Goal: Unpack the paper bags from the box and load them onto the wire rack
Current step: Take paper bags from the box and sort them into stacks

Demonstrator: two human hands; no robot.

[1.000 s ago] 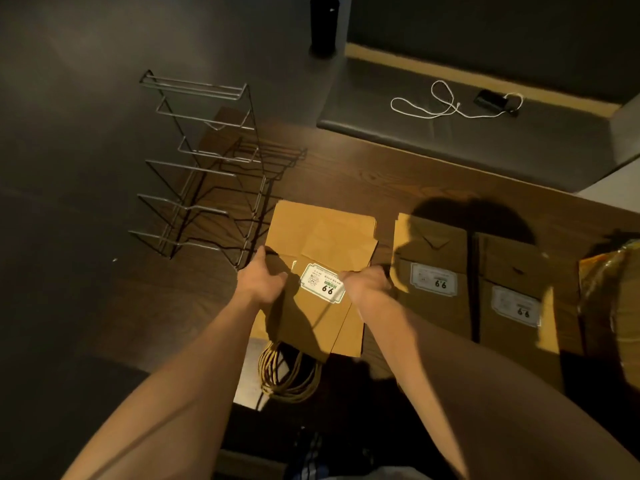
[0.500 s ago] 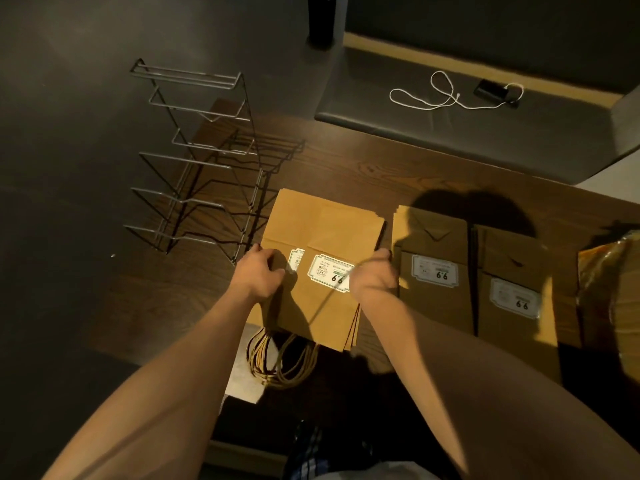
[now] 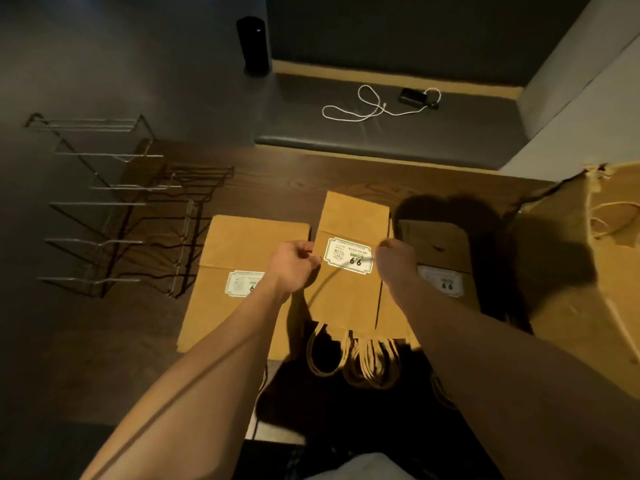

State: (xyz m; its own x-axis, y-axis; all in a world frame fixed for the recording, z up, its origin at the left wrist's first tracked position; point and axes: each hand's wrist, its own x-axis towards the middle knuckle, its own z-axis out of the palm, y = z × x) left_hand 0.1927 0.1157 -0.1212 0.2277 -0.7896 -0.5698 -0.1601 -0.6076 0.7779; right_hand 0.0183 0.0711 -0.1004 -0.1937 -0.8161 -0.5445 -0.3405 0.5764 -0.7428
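Centrally, left hand (image 3: 294, 266) and right hand (image 3: 394, 261) pinching paper bag (image 3: 351, 296) edges, label (image 3: 348, 255) reads "9.9"

The wire rack (image 3: 114, 209) stands at the left end of the table (image 3: 277, 178), its tiers bare of bags and open toward the middle, with a strip of bare wood between it and the flat bag (image 3: 242, 271) lying just right of its foot. Along the near edge the room is taken up: the middle stack of bags (image 3: 349, 296), gripped at its sides by the left hand (image 3: 294, 265) and right hand (image 3: 394, 261), then a further stack (image 3: 443, 251) and the torn box (image 3: 585, 265) filling the right end. Behind the bags, the strip of wood along the far edge lies open.
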